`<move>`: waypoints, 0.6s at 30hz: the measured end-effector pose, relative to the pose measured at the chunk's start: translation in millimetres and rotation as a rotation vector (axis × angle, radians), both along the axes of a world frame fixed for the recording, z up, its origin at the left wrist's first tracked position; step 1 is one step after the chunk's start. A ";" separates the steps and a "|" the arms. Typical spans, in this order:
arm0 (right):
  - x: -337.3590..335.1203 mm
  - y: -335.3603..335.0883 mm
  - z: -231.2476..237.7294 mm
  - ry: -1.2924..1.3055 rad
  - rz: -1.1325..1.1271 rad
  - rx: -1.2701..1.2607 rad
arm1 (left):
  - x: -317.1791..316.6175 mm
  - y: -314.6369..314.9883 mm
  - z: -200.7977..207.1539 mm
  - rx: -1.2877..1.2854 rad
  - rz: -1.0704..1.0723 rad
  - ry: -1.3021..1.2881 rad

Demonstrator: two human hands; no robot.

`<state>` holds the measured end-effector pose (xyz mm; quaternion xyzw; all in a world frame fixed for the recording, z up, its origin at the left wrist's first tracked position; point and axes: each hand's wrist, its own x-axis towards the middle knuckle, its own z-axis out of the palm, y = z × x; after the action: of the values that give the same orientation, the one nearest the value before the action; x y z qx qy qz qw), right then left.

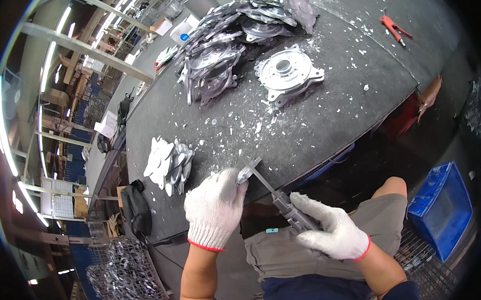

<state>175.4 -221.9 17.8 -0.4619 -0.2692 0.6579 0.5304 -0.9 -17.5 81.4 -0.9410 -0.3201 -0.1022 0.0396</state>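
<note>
My left hand [215,208], in a white knit glove with a red cuff, pinches a small silver metal part [245,175] just above the dark worktable [327,135]. My right hand [335,228], gloved the same way, grips a grey handheld power file [291,210]. The file's thin flat blade reaches up and left to the small part and appears to touch it; the exact contact is too small to tell. Left of my left hand lies a heap of small silver castings [167,163]. Farther off, a round metal cover [287,71] with a central hole rests flat.
A large pile of cast metal covers [218,55] fills the table's far left. A red air blow gun [393,29] lies far right. Metal chips are scattered about. A blue bin [442,210] stands at right, a wire basket of metal parts [125,271] at lower left.
</note>
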 end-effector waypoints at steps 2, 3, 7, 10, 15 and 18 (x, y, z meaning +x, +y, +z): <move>-9.5 2.3 -28.5 -0.428 -0.158 0.288 | 9.2 3.3 0.7 0.003 -0.024 -0.034; -11.4 10.8 -26.5 -0.826 -0.300 0.594 | 11.3 5.0 5.5 -0.063 0.013 0.032; -2.9 5.1 32.0 -0.980 -0.016 0.171 | -14.2 14.9 20.2 0.012 -0.041 -0.014; -8.2 4.8 49.8 -1.039 0.023 0.073 | -33.7 26.0 8.3 -0.222 -0.016 0.001; -14.1 6.7 52.0 -1.338 0.001 0.128 | -24.1 17.9 -4.0 -0.105 0.018 -0.019; -17.3 8.8 59.8 -1.424 -0.030 0.137 | -23.9 17.7 -3.6 -0.087 0.050 0.028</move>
<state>158.1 -213.2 77.6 -0.7485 -0.5843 0.1710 0.2627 -24.8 0.2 77.8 -0.9350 -0.3469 -0.0738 0.0058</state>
